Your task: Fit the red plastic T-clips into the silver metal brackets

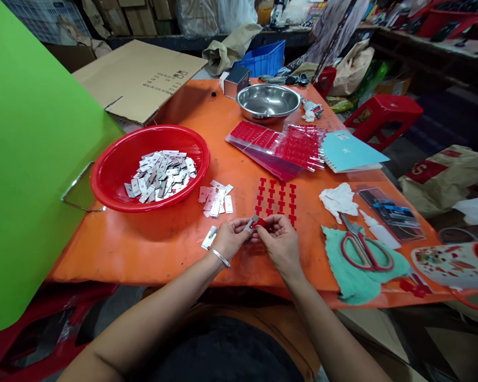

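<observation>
Both Hands Close Together on One Small Plate

From up here on my head camera, I have the left hand [231,237] pinched closed on a small metal plate [249,223], over the orange table [175,260] near its front edge. My right hand [281,241] meets it there, thumb and fingers drawn together on a red sticker [259,223] at the plate's end; I cannot tell whether the sticker is fixed to the metal. Just beyond the right hand I see rows of red T-shaped stickers [282,196] on the table. A loose pile of plates [218,199] lies between them and the red basin [115,159], which holds a heap of more plates. One white plate [210,237] sits beside my left wrist. To the right, scissors [359,242] rest on a green cloth [352,289].
</observation>
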`<control>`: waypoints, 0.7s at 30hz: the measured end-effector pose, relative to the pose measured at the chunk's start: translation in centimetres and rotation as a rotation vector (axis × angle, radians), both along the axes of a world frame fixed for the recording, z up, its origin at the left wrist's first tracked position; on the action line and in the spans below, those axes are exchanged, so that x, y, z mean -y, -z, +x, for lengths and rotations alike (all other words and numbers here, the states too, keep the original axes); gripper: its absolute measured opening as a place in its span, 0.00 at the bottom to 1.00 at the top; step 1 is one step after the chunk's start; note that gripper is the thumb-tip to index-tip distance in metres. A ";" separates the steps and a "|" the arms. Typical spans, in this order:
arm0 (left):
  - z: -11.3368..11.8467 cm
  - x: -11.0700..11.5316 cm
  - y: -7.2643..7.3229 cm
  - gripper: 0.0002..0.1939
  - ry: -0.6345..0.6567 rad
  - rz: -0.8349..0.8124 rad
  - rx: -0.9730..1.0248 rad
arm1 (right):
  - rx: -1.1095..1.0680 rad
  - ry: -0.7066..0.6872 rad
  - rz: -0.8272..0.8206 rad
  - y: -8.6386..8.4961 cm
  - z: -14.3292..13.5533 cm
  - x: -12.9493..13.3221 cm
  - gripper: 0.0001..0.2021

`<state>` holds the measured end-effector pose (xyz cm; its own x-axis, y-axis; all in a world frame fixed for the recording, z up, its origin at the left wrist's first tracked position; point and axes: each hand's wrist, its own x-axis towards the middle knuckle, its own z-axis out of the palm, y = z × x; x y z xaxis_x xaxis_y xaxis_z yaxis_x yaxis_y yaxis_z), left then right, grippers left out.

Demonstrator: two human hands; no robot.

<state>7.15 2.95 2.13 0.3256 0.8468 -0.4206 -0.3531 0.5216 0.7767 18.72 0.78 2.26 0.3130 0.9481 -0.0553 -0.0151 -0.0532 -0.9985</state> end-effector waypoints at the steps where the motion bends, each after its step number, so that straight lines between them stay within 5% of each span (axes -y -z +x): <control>1: -0.1 0.1 0.0 0.10 -0.001 0.005 0.001 | 0.015 -0.002 -0.004 0.0 -0.1 0.1 0.14; 21: -0.2 0.3 0.1 0.12 0.009 0.001 0.010 | 0.080 -0.011 0.003 0.0 -0.5 0.5 0.10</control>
